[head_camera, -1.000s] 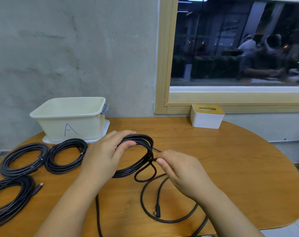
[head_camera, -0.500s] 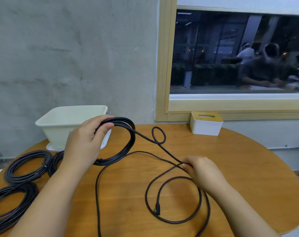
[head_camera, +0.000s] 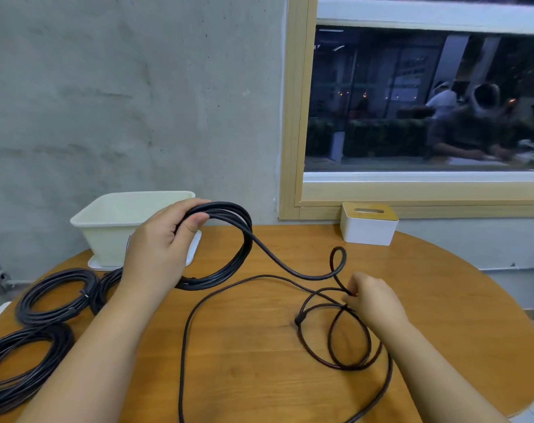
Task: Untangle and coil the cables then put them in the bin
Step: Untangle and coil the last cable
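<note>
- Step in hand, by my reading: coiling one black cable (head_camera: 278, 265). None visibly in the bin (head_camera: 128, 222) yet, though its inside is not fully seen.
- Left hand (head_camera: 159, 248) held up above the desk (head_camera: 259, 377), fingers and thumb curled round the top of a several-turn coil (head_camera: 229, 239); coil's lower arc sits near or on the desk, cannot tell which.
- Right hand (head_camera: 372, 300) low on the desk, fingers pinching the loose run where it crosses itself. A small kink loop (head_camera: 338, 261) stands up between the hands.
- Loose tail (head_camera: 345, 340) lies in overlapping loops under the right hand, connector among them; one strand runs off the near desk edge.
- Next move likely calls for: shake or twist out the kink, feed slack toward the left hand, lay another turn. The crossings could snag if pulled hard.
- Room: bare desk between and ahead of the hands. Left side crowded by three finished coils (head_camera: 55, 296); bin at back left against the wall, just behind the left hand.
- White box (head_camera: 368, 227) at back right, well apart. Desk's rounded edge falls away to the right.
</note>
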Demonstrator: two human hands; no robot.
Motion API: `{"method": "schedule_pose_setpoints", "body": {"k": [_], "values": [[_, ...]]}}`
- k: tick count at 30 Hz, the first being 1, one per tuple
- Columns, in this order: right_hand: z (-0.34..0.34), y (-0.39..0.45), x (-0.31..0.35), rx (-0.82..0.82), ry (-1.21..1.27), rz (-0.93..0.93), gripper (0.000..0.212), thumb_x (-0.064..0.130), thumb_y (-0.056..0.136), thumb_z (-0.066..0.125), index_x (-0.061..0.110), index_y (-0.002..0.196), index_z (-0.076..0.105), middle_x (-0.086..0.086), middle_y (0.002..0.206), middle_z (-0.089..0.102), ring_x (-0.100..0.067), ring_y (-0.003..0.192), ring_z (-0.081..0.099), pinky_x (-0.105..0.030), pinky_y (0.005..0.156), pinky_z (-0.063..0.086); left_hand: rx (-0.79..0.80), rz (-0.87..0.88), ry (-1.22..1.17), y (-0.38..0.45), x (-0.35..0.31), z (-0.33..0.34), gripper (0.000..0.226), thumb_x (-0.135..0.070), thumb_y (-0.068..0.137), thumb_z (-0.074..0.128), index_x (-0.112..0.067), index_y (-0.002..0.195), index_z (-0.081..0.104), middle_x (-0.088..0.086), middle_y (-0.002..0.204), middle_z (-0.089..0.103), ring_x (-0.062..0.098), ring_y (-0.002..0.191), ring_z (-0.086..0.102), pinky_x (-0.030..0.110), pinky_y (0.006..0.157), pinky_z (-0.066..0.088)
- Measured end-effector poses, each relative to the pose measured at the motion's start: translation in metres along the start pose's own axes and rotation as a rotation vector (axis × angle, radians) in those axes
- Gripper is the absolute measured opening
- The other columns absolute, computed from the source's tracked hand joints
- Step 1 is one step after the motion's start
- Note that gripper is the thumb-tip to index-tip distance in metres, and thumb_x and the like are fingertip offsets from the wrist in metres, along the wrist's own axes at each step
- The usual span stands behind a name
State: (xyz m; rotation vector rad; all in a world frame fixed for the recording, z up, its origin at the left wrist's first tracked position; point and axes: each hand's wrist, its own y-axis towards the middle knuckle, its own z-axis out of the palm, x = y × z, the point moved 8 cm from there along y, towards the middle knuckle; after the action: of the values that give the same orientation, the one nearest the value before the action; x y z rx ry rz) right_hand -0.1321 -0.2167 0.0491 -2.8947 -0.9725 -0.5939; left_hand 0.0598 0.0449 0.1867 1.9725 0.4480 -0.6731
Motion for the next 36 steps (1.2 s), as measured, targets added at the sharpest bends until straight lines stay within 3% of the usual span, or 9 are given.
{"method": "schedule_pose_setpoints", "body": {"k": [6, 14, 16, 19, 22, 25, 27, 30, 36], "values": [[-0.026, -0.026, 0.05, 0.058, 0.253, -0.236, 0.077, 0.016, 0.08, 0.073, 0.031, 0.142, 0.029, 0.01, 0.141, 0.043, -0.009, 0.131, 0.039, -0.024, 0.102, 0.036, 0.019, 0.062, -0.009, -0.002, -0.007, 0.01, 0.018, -0.041, 0.091, 0.046, -0.048, 0.103, 0.058, -0.036, 0.105, 0.059, -0.014, 0.1, 0.053, 0.001, 0.081, 0.037], [-0.08, -0.066, 0.094, -0.052, 0.137, -0.492, 0.057, -0.014, 0.081, 0.051, 0.027, 0.12, 0.06, 0.012, 0.124, 0.055, -0.006, 0.124, 0.042, -0.017, 0.105, 0.031, 0.061, 0.108, 0.094, -0.005, -0.006, 0.022, 0.041, -0.055, 0.088, 0.038, -0.035, 0.111, 0.064, -0.022, 0.1, 0.064, -0.007, 0.095, 0.054, 0.01, 0.078, 0.041], [-0.072, -0.065, 0.1, 0.065, -0.032, -0.507, 0.055, -0.01, 0.083, 0.05, 0.027, 0.122, 0.06, 0.007, 0.126, 0.056, -0.012, 0.127, 0.042, -0.028, 0.108, 0.031, 0.074, 0.115, 0.148, -0.005, -0.005, 0.024, 0.044, -0.056, 0.088, 0.036, -0.033, 0.112, 0.064, -0.015, 0.102, 0.066, 0.001, 0.094, 0.056, 0.019, 0.076, 0.044], [-0.065, -0.061, 0.098, 0.135, -0.21, -0.447, 0.055, -0.004, 0.088, 0.048, 0.029, 0.131, 0.053, 0.003, 0.139, 0.05, -0.011, 0.138, 0.029, -0.034, 0.119, 0.006, 0.079, 0.103, 0.17, -0.006, -0.004, 0.023, 0.047, -0.059, 0.087, 0.034, -0.034, 0.113, 0.064, -0.014, 0.102, 0.066, 0.006, 0.094, 0.058, 0.03, 0.076, 0.048], [-0.069, -0.07, 0.109, 0.066, -0.076, -0.496, 0.044, 0.01, 0.095, 0.038, 0.028, 0.133, 0.052, 0.007, 0.138, 0.052, -0.003, 0.135, 0.032, -0.027, 0.116, -0.004, 0.091, 0.114, 0.148, -0.009, -0.007, 0.027, 0.045, -0.059, 0.087, 0.035, -0.035, 0.112, 0.064, -0.013, 0.098, 0.066, 0.008, 0.092, 0.059, 0.033, 0.077, 0.05], [-0.062, -0.08, 0.127, 0.072, 0.005, -0.563, 0.039, 0.039, 0.098, 0.037, 0.029, 0.134, 0.051, 0.01, 0.13, 0.058, -0.007, 0.125, 0.044, -0.025, 0.115, 0.009, 0.097, 0.134, 0.113, -0.013, -0.015, 0.031, 0.036, -0.058, 0.088, 0.036, -0.042, 0.112, 0.057, -0.012, 0.097, 0.067, 0.007, 0.093, 0.058, 0.034, 0.079, 0.05], [-0.048, -0.082, 0.132, 0.15, 0.063, -0.555, 0.042, 0.05, 0.095, 0.042, 0.03, 0.131, 0.05, 0.01, 0.122, 0.062, -0.01, 0.116, 0.052, -0.033, 0.108, 0.036, 0.094, 0.144, 0.081, -0.015, -0.021, 0.032, 0.034, -0.057, 0.088, 0.036, -0.045, 0.115, 0.052, -0.015, 0.099, 0.066, 0.003, 0.097, 0.057, 0.03, 0.083, 0.048], [-0.032, -0.083, 0.134, 0.239, 0.256, -0.546, 0.018, 0.033, 0.098, 0.045, 0.03, 0.115, 0.052, 0.01, 0.102, 0.068, -0.005, 0.094, 0.062, -0.033, 0.086, 0.052, 0.093, 0.142, 0.045, -0.018, -0.026, 0.029, 0.033, -0.056, 0.088, 0.038, -0.046, 0.116, 0.052, -0.022, 0.102, 0.064, -0.001, 0.101, 0.056, 0.024, 0.087, 0.046], [-0.038, -0.077, 0.109, 0.096, 0.553, -0.392, 0.009, 0.02, 0.097, 0.05, 0.026, 0.09, 0.052, 0.005, 0.084, 0.065, -0.004, 0.075, 0.066, -0.037, 0.079, 0.055, 0.172, 0.137, 0.081, -0.028, -0.027, 0.025, 0.027, -0.059, 0.086, 0.036, -0.056, 0.11, 0.048, -0.024, 0.099, 0.063, -0.004, 0.097, 0.055, 0.019, 0.082, 0.046]]}}
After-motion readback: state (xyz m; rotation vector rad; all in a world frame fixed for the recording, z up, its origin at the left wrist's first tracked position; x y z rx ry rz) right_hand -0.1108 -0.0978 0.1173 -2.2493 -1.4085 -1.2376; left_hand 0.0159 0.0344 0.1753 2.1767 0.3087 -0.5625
